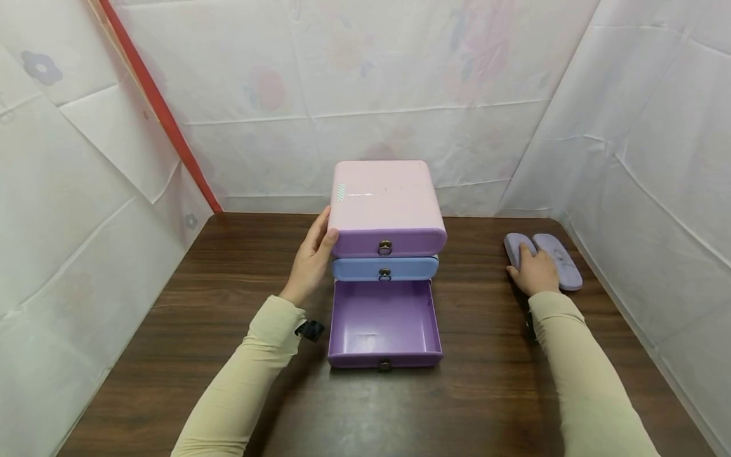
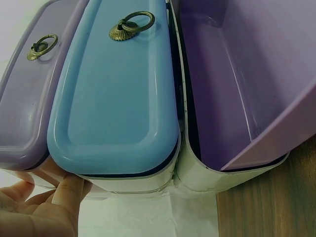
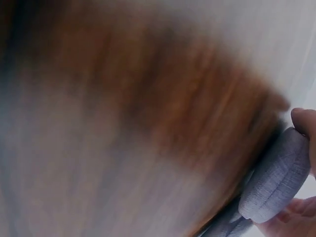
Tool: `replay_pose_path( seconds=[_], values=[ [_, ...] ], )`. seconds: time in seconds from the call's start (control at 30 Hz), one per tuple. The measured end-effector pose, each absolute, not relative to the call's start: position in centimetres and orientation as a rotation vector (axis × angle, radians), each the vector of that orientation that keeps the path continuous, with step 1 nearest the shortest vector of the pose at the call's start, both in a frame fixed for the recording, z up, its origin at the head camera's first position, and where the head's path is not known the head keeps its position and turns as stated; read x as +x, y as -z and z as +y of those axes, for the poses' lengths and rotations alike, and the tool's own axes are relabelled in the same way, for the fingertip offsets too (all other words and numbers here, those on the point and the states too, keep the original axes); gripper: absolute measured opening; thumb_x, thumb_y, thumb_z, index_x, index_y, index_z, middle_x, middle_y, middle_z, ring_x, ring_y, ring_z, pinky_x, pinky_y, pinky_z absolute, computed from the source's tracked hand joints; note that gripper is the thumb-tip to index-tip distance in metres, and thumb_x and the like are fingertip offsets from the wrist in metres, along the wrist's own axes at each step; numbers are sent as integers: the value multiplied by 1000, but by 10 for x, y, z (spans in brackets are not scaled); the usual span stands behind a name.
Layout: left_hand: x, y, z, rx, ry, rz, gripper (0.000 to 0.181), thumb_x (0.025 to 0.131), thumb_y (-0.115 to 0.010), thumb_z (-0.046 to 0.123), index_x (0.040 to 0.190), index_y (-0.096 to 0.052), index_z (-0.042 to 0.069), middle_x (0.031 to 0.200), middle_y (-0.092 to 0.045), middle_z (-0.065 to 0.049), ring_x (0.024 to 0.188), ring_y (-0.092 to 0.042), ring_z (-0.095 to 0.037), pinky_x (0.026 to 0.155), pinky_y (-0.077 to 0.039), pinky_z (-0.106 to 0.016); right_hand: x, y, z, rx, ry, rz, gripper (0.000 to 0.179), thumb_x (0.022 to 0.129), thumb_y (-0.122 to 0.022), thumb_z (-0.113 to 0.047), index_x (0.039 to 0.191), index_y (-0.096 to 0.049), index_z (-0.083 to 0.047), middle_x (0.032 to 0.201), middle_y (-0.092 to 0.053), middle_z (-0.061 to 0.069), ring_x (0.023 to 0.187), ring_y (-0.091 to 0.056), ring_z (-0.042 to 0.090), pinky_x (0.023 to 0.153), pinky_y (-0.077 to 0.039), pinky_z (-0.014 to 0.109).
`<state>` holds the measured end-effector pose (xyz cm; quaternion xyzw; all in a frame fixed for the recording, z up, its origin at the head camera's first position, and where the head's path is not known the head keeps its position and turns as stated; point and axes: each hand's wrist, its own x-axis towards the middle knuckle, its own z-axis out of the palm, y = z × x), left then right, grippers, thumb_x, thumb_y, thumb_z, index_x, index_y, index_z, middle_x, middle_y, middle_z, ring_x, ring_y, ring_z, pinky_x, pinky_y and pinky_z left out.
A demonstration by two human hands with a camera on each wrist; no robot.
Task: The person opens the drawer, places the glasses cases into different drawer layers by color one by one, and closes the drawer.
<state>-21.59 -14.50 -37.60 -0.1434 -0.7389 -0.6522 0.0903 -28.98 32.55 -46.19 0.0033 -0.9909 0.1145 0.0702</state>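
Observation:
A small chest of drawers with a pink top (image 1: pixel 388 197) stands at the middle of the table. Its purple upper drawer (image 1: pixel 356 243) and blue middle drawer (image 1: pixel 355 270) are closed; the purple bottom drawer (image 1: pixel 382 317) is pulled out with nothing in it. My left hand (image 1: pixel 308 263) rests against the chest's left side near the top, fingers fairly straight. To the far right, my right hand (image 1: pixel 537 271) grips a grey-purple fabric case (image 3: pixel 276 180), oblong like a glasses case, between thumb and fingers. A second similar case (image 1: pixel 563 260) lies right beside it.
The dark wooden table (image 1: pixel 217 304) carries the chest and cases. White patterned sheeting (image 1: pixel 240 95) rises behind and along both sides, close to the cases on the right. A red strip (image 1: pixel 165 120) runs down the back left corner. Ring pulls hang on the drawer fronts.

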Motion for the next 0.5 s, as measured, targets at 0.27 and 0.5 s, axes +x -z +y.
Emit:
replay_pose_path(
  seconds=[0.27,0.5],
  values=[
    [-216,376,-145,-419,1925,-2208,53,106,-43,30,156,-25,30,159,-32,0,144,-35,-19,119,-29,-45,-289,460,326,-35,-391,-3002,64,92,-58,-27,144,-36,4,119,-45,50,109,-43,64,86,-40,70],
    [-216,376,-145,-415,1921,-2208,53,106,-43,29,156,-25,29,159,-32,-1,144,-34,-19,119,-28,-44,-286,455,323,105,-389,-2876,62,91,-61,-27,142,-43,5,114,-54,45,105,-49,57,89,-40,66]
  ],
)
